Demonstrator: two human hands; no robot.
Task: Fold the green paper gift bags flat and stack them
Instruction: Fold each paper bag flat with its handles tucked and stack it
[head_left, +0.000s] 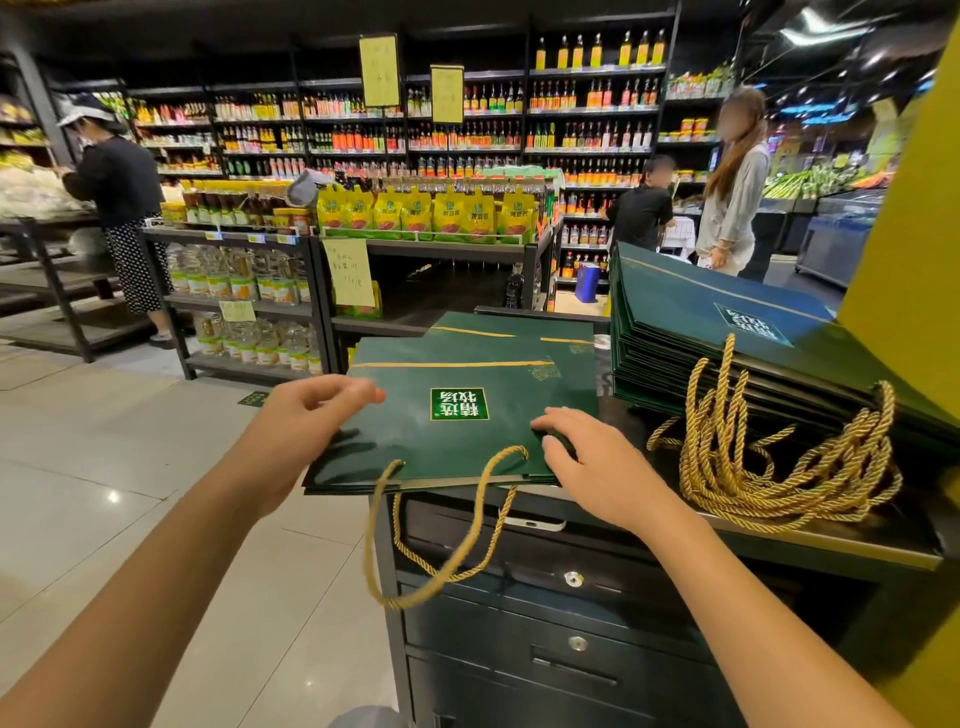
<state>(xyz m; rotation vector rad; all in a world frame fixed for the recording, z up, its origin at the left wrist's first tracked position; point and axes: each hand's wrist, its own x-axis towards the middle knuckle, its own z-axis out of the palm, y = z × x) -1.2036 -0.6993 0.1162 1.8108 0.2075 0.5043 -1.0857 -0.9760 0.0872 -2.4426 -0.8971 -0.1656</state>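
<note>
The left hand (311, 426) pinches the flat, gold-striped green gift bag (410, 447); the right hand (587, 462) presses it open-fingered.

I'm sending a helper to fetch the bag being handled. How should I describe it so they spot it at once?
Find the black drawer cabinet in the shop aisle. On its left end lies a flat green bag, under the left hand and the right hand. Unlike the tall stack on the right, it overhangs the cabinet's edge, its gold rope handle dangling over the drawers.
</note>
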